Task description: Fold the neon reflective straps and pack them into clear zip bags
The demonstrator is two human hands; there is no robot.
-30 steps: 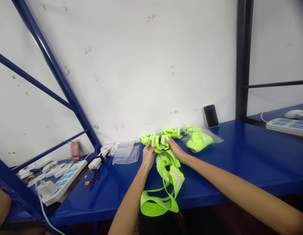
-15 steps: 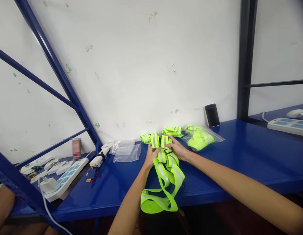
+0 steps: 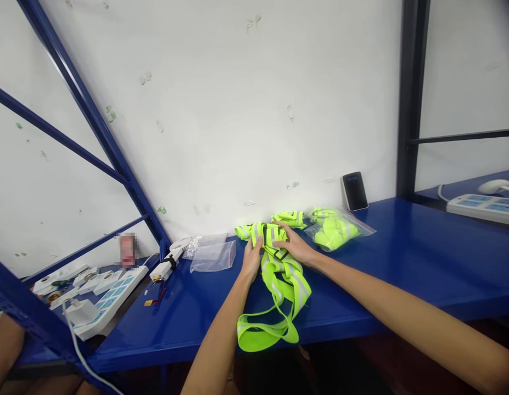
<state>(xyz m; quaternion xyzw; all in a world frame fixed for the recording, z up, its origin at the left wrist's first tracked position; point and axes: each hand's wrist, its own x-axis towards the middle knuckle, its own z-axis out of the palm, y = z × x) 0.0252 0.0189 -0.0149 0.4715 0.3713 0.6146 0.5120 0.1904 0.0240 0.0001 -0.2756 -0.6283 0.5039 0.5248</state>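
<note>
My left hand (image 3: 251, 260) and my right hand (image 3: 295, 245) grip a neon-yellow reflective strap (image 3: 297, 282) from both sides, near the wall. Its upper part is gathered between my fingers. From there the strap trails toward me in loops, the lowest reaching the blue table's front edge. Behind my right hand lies a bundle of the same material (image 3: 290, 219). To the right, a clear bag (image 3: 336, 233) holds more yellow straps. My fingertips are partly hidden by the fabric.
Clear zip bags (image 3: 213, 256) lie left of my hands, beside a white device (image 3: 163, 269) with wires. A black-screened device (image 3: 354, 191) leans by the wall. Power strips (image 3: 114, 302) sit far left and right. Another person's arm (image 3: 6, 345) shows at the left edge.
My hands have shifted slightly on the gathered strap, and the left thumb now lies over its upper part. The lower loops have moved a little; the view has shifted slightly.
</note>
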